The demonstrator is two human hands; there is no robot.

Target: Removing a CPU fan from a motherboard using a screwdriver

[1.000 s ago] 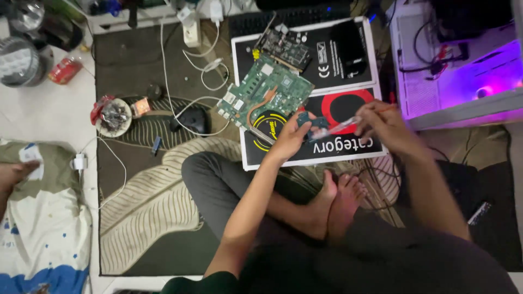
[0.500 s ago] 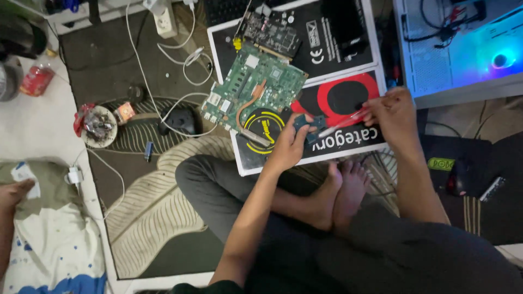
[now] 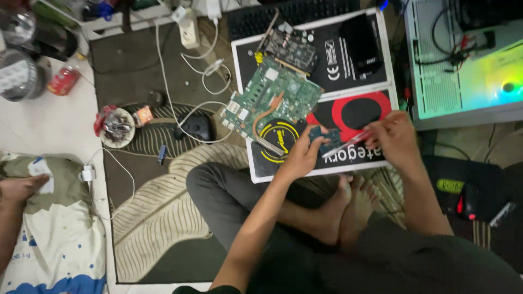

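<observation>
I sit cross-legged on the floor. My left hand [image 3: 303,157] pinches a small dark circuit module [image 3: 321,136] over a black, red and white board [image 3: 348,117] in front of my feet. My right hand [image 3: 395,139] grips a thin red-handled tool [image 3: 348,146] whose tip points at that module. Just beyond my left hand lies a green laptop motherboard [image 3: 275,103] with a copper heat pipe and a round yellow-ringed fan. A smaller dark circuit card [image 3: 289,48] rests farther back.
A black mouse [image 3: 196,128], white cables and a power strip [image 3: 189,27] lie on the dark rug at left. A small dish of bits [image 3: 117,126] sits nearby. An open lit computer case [image 3: 468,60] stands at right. Another person's hand [image 3: 22,188] rests far left.
The view shifted slightly. My hands stay together over the board, still on the small module and the red-handled tool.
</observation>
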